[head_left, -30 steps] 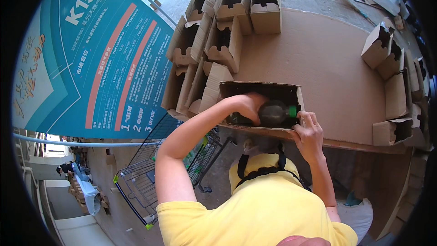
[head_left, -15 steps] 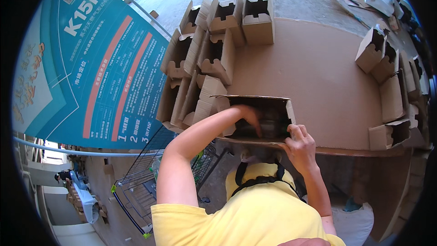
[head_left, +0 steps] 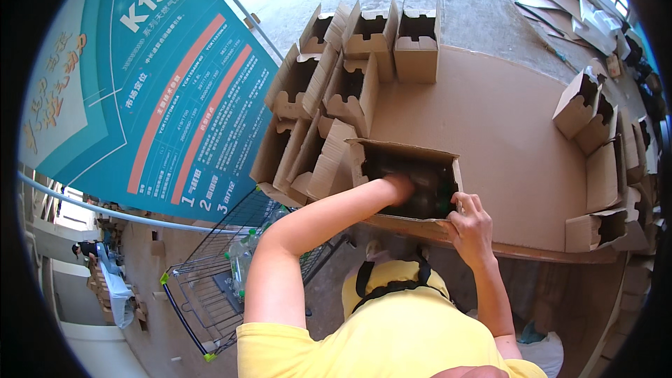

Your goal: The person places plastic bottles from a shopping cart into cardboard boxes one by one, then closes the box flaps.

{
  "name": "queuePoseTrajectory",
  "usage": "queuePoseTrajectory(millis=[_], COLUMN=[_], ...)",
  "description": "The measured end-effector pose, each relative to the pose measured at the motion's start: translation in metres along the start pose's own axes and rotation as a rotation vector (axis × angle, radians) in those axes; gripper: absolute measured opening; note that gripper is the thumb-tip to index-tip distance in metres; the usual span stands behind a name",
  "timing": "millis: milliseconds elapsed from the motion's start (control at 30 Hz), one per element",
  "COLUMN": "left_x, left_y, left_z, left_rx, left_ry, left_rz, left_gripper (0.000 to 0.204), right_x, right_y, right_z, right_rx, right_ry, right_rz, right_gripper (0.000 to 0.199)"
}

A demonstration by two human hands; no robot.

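Observation:
An open cardboard box (head_left: 413, 225) sits at the table's near edge, its opening facing me. My left hand (head_left: 399, 187) reaches deep into it. The fingers are lost in the shadow, so what they touch cannot be made out. Dim, see-through shapes (head_left: 428, 192) with a touch of green show inside the box, perhaps plastic bottles. At the box's right rim, my right hand (head_left: 470, 224) pinches the cardboard edge between thumb and fingers.
Several open boxes (head_left: 353, 91) stand at the left of the cardboard-covered table (head_left: 483, 112), more boxes (head_left: 595, 133) along its right. Below left is a wire shopping cart (head_left: 203, 294) with clear bottles (head_left: 241, 259). A large blue banner (head_left: 161, 98) rises behind it.
My left hand has moved slightly right inside the box. My right hand keeps its grip on the rim. The whole view has shifted a little, and more of the cart's bottles show.

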State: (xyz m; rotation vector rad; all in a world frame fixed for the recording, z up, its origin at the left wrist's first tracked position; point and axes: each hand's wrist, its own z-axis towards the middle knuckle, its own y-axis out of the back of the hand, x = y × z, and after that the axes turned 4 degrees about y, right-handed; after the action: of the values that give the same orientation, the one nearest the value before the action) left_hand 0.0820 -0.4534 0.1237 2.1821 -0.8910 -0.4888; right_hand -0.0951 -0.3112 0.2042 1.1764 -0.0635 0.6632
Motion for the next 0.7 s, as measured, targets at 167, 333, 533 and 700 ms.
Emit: queuePoseTrajectory(millis=[167,333,533,700], left_x=[-0.007,-0.008,-0.015,-0.004], left_y=[0.012,-0.010,-0.023,-0.029], left_z=[0.014,0.032,0.057,0.057], left_rx=[-0.024,-0.195,-0.273,-0.670], left_ry=[-0.057,-0.195,-0.155,-0.286], left_rz=[0.134,0.169,-0.044,-0.026], left_gripper=[0.024,0.025,0.030,0.027], right_x=[-0.003,-0.003,-0.002,-0.003], right_y=[-0.002,-0.002,-0.005,-0.003], right_z=[0.003,0.003,-0.003,0.005], right_rx=[-0.004,-0.009,-0.010,-0.048], right_ry=[-0.010,0.005,0.028,0.020], right_rz=[-0.001,0.014,-0.018,-0.014], right_gripper=[0.021,0.020,0.017,0.013])
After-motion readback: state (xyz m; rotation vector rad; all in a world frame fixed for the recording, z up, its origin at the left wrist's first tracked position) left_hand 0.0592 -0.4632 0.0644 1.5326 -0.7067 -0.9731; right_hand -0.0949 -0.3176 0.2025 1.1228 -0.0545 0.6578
